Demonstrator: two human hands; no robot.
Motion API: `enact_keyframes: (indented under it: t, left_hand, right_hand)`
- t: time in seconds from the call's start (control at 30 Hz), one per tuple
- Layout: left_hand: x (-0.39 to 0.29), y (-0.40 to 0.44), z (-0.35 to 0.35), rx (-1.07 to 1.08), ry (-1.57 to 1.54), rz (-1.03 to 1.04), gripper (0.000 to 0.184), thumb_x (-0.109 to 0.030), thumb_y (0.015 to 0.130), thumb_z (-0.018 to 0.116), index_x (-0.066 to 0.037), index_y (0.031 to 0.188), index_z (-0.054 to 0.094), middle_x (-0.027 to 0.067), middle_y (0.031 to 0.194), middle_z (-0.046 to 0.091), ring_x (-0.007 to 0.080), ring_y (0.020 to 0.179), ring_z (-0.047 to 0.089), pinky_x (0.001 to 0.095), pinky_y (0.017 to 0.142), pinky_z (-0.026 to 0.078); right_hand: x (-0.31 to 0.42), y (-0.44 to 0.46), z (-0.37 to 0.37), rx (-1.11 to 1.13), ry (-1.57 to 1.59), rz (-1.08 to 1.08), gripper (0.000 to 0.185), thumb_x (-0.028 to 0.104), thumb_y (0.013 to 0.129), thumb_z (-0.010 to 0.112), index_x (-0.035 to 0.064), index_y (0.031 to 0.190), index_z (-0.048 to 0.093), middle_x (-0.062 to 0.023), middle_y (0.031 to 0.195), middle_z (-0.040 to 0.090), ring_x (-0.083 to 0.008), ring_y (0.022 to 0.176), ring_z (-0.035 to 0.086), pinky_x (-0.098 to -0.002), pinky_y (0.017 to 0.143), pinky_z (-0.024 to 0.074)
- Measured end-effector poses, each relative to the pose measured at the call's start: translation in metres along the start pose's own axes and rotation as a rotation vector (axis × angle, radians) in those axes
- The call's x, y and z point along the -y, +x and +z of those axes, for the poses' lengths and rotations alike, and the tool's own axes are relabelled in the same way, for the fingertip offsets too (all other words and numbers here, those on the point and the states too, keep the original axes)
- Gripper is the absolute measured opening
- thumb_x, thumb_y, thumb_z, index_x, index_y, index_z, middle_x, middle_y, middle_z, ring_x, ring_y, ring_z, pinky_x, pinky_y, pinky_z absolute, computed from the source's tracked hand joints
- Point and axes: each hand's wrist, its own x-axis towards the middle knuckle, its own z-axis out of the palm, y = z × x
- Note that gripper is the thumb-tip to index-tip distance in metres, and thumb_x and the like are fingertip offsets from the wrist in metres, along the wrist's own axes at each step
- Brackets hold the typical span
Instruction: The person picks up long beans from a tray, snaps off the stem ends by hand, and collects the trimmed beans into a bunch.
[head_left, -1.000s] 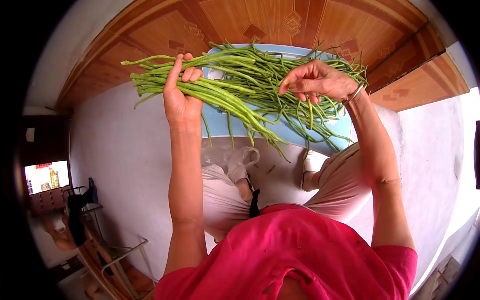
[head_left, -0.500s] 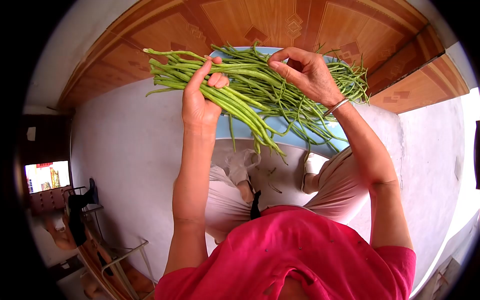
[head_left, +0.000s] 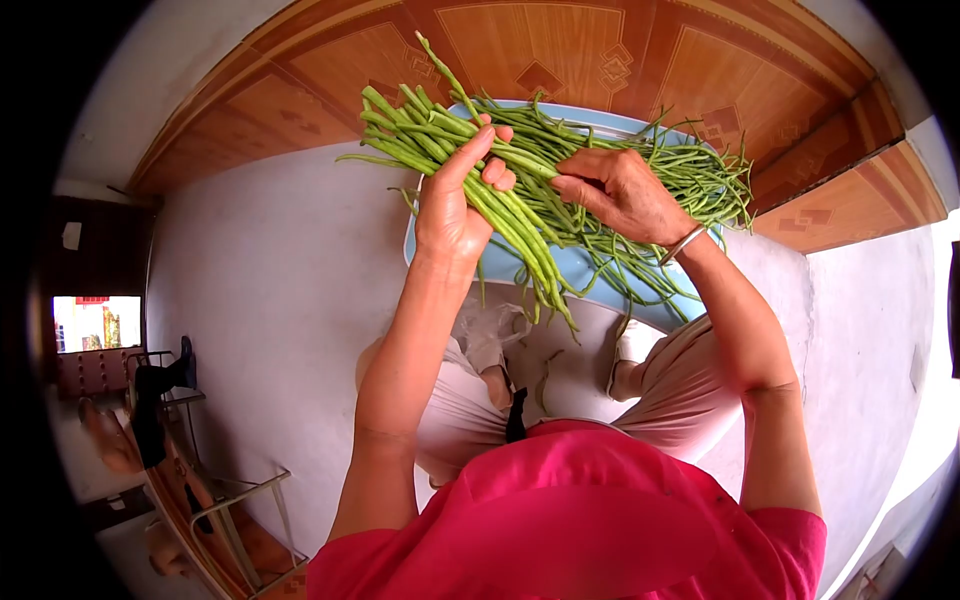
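A thick bundle of long green beans [head_left: 405,130] is gripped in my left hand [head_left: 455,195], thumb across the top and fingers curled around. Its cut ends point up and left, and the tails hang down to the right. Close beside it, my right hand [head_left: 625,200], with a metal bangle at the wrist, pinches a long bean from the bundle between thumb and fingers. Below both hands, a loose heap of thinner, darker long beans [head_left: 690,175] covers much of a light blue tray [head_left: 612,293]. Some tips trail over its edges.
A wood-patterned panel [head_left: 540,45] stands behind the tray. A clear plastic bag [head_left: 490,328] lies near my feet, with bean scraps [head_left: 545,375] on the floor. At the far left, a metal-framed chair [head_left: 250,490] stands near a person's dark-clothed leg [head_left: 150,420].
My left hand and the bundle have moved right, towards my right hand. My right fingers have come down onto a bean. One bean now sticks up above the bundle.
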Motion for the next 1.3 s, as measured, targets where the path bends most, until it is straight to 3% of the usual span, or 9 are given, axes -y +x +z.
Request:
enact_keyframes:
  t: [0.13, 0.17, 0.27, 0.43, 0.73, 0.9, 1.3]
  left_hand:
    - [-0.001, 0.001, -0.005, 0.025, -0.017, 0.027, 0.021, -0.002, 0.089, 0.058, 0.0, 0.11, 0.056, 0.0024, 0.087, 0.055, 0.0075, 0.06, 0.041, 0.0237, 0.055, 0.035]
    - [-0.004, 0.003, -0.008, 0.042, -0.014, 0.03, 0.021, -0.002, 0.089, 0.058, 0.001, 0.11, 0.056, 0.0013, 0.085, 0.053, 0.0074, 0.06, 0.041, 0.0236, 0.055, 0.035]
    - [-0.005, 0.003, -0.007, 0.046, -0.021, 0.021, 0.013, -0.001, 0.089, 0.058, -0.002, 0.102, 0.057, 0.0, 0.081, 0.052, 0.0072, 0.059, 0.041, 0.0235, 0.055, 0.035]
    - [-0.005, 0.004, -0.009, 0.06, -0.041, -0.006, 0.006, -0.002, 0.09, 0.057, -0.006, 0.092, 0.055, 0.0002, 0.078, 0.051, 0.0076, 0.059, 0.042, 0.0235, 0.055, 0.036]
    - [-0.003, 0.005, -0.009, 0.079, 0.018, -0.012, 0.013, -0.005, 0.087, 0.063, -0.003, 0.098, 0.057, 0.0109, 0.091, 0.063, 0.0079, 0.059, 0.045, 0.0238, 0.054, 0.039]
    - [0.003, 0.003, -0.009, 0.037, 0.093, 0.089, 0.016, -0.004, 0.086, 0.064, -0.004, 0.1, 0.056, 0.0104, 0.091, 0.062, 0.0087, 0.061, 0.047, 0.0243, 0.054, 0.04]
    - [0.001, 0.0, -0.003, 0.093, 0.085, 0.189, 0.02, -0.001, 0.086, 0.062, -0.005, 0.104, 0.056, 0.0144, 0.096, 0.062, 0.0103, 0.064, 0.049, 0.0259, 0.058, 0.043]
  right_hand:
    - [0.003, 0.0, -0.014, 0.229, 0.309, 0.192, 0.029, 0.026, 0.095, 0.052, 0.0005, 0.088, 0.065, -0.0032, 0.065, 0.059, -0.0128, 0.06, 0.048, -0.0299, 0.056, 0.0418]
    - [-0.003, -0.002, -0.011, 0.222, 0.389, 0.119, 0.034, 0.03, 0.097, 0.048, 0.0017, 0.089, 0.066, 0.0015, 0.067, 0.059, -0.0065, 0.062, 0.046, -0.0265, 0.055, 0.0394]
    - [0.003, -0.003, -0.014, 0.277, 0.536, 0.196, 0.034, 0.03, 0.098, 0.046, 0.0031, 0.091, 0.066, 0.0031, 0.068, 0.057, -0.0038, 0.059, 0.038, -0.0223, 0.053, 0.0324]
    - [0.001, -0.003, -0.015, 0.32, 0.612, 0.268, 0.037, 0.033, 0.099, 0.044, 0.0036, 0.094, 0.066, 0.0027, 0.066, 0.057, -0.0037, 0.059, 0.04, -0.0224, 0.054, 0.0327]
    - [-0.006, -0.004, -0.006, 0.257, 0.717, 0.209, 0.034, 0.032, 0.098, 0.047, 0.0035, 0.09, 0.064, 0.0027, 0.061, 0.057, -0.0026, 0.058, 0.041, -0.022, 0.053, 0.0319]
    - [-0.005, -0.003, -0.009, 0.288, 0.719, 0.237, 0.025, 0.027, 0.096, 0.054, 0.0035, 0.087, 0.061, 0.0023, 0.062, 0.057, -0.0029, 0.06, 0.046, -0.0206, 0.056, 0.0331]
    - [-0.004, -0.002, -0.012, 0.148, 0.74, 0.246, 0.027, 0.027, 0.098, 0.049, 0.0043, 0.085, 0.055, 0.0023, 0.068, 0.055, -0.0049, 0.064, 0.047, -0.0212, 0.062, 0.0365]
